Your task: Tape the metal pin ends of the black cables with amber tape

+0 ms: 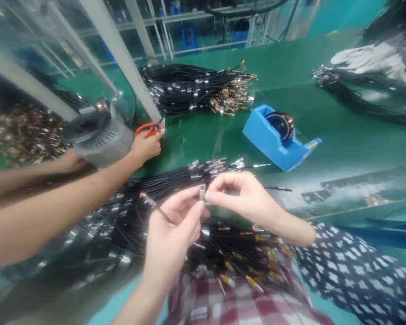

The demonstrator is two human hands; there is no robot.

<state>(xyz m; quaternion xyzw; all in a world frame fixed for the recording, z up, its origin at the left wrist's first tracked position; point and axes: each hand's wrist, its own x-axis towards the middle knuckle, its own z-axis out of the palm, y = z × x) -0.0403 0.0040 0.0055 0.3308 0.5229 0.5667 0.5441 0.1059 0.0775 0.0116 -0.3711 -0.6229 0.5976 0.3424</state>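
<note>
Clock from the small metal connector (202,191), which sits mid-view above the counter (223,135); left hand (167,237) has thumb and forefinger closed on it, likely to keep the face steady and turned to the eye; a black cable (159,211) runs through the same hand, stripped-looking end out at 9, probably tucked there to stay clear; can't tell if it joins the connector; right hand (248,196) has fingers narrow, tips at the connector's edge; whatever is between them is too small to tell.

Containers: blue dispenser (262,131) at 2, holds a brown tape roll (287,124), yellowish bit on its front lip; presumably parked there for right-hand reach; grey round machine (101,142) at 10, contents not visible.

Loose cables: far bundle (186,85) at 12, ends fanned right; near bundle (165,180) at 10; yellow-tipped pile (246,246) at 5; co-worker's hand (145,149) at 10 grips a red-handled tool (149,129).
</note>
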